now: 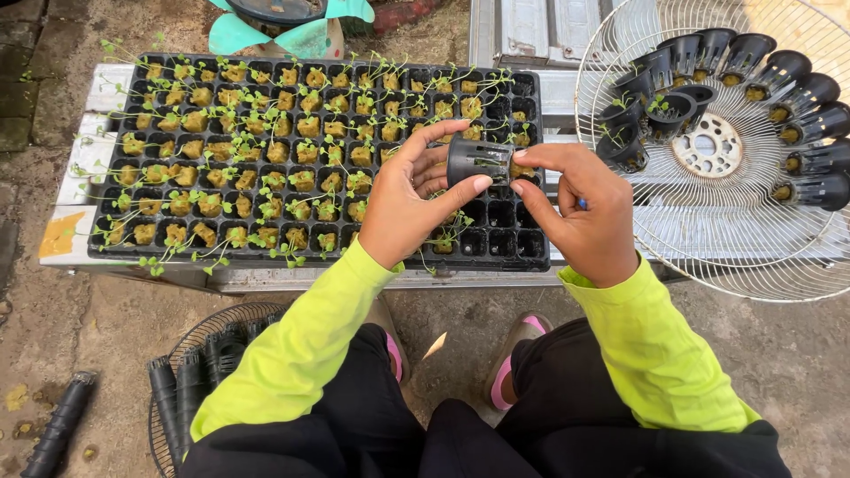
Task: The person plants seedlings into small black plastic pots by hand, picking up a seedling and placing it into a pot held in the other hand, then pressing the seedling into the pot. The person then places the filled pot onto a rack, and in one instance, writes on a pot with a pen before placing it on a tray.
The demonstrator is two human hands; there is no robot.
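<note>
Cup (479,162), a small black slotted one, sat sideways between both hands above the near right part of the tray (496,239). The left hand (409,199) had its grip closed on it, thumb under the rim and fingers curled over the top. The right hand (580,208) pinched its right side with thumb and forefinger. Seedlings (239,168) in brown cubes filled the tray's left and far cells. Right of it, on the table (80,177), a fan guard (753,257) carried more black cups (779,75).

Black net pot (478,162), lime-green sleeves (292,354)
</note>
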